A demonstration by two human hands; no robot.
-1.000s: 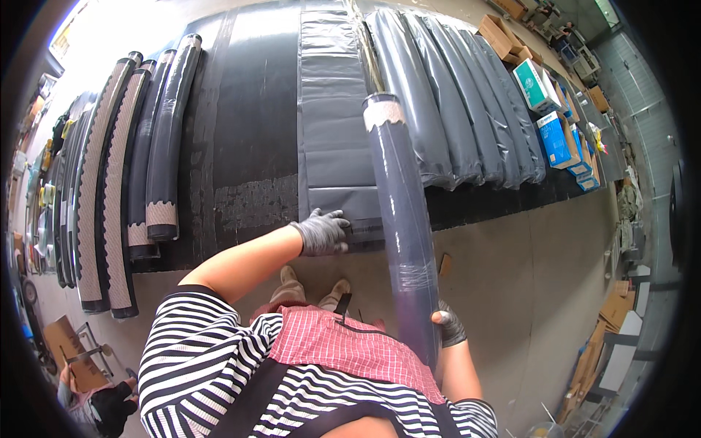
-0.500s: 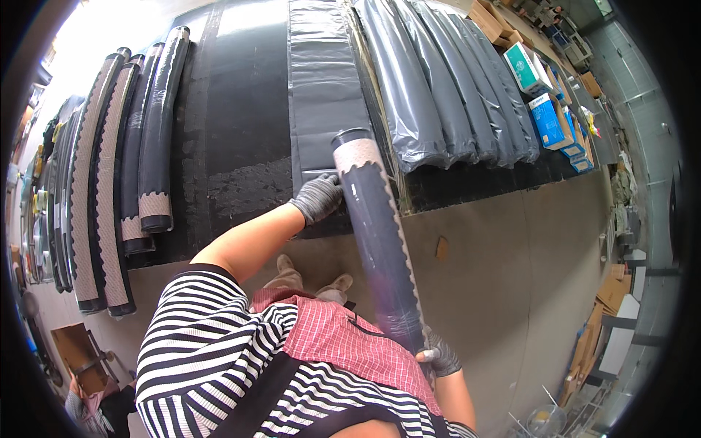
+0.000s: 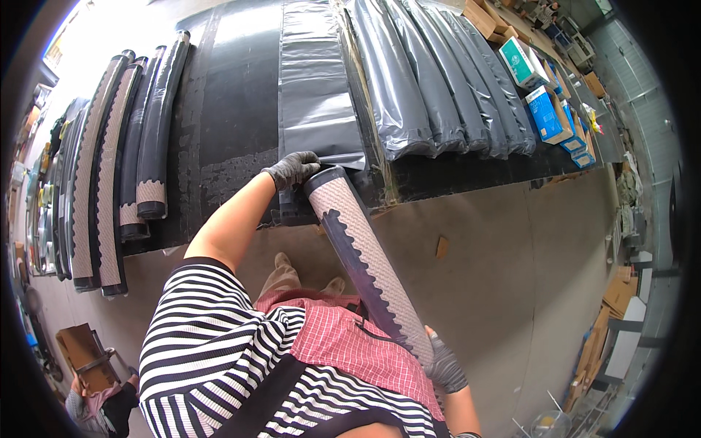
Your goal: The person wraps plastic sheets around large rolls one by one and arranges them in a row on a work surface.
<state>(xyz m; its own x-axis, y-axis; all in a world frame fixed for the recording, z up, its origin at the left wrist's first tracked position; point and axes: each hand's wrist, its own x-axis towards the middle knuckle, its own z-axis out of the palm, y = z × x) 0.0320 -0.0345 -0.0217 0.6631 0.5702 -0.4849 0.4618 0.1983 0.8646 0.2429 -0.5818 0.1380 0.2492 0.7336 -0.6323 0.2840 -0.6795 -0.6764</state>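
Note:
A long roll of matting (image 3: 376,266), dark with a beige patterned band and a wavy edge, slants from beside my body up to the table edge. My right hand (image 3: 445,365), in a grey glove, is closed round its lower part. My left hand (image 3: 293,169), gloved the same way, pinches the near edge of a flat dark plastic sleeve (image 3: 318,102) lying lengthwise on the table. That edge is lifted, and the roll's upper end is just below it, close to my left fingers. My left fingertips are partly hidden by the plastic.
Several similar rolls (image 3: 153,131) lie on the left of the black table (image 3: 234,109). Filled grey plastic sleeves (image 3: 409,102) lie on the right, beside blue boxes (image 3: 549,115) and a green box (image 3: 523,62). Another person (image 3: 102,401) is at lower left. Cardboard (image 3: 619,296) stands at right.
The roll's upper end has swung left and down and has turned, showing more beige. My left hand has moved left and up, and the sleeve's edge is now lifted.

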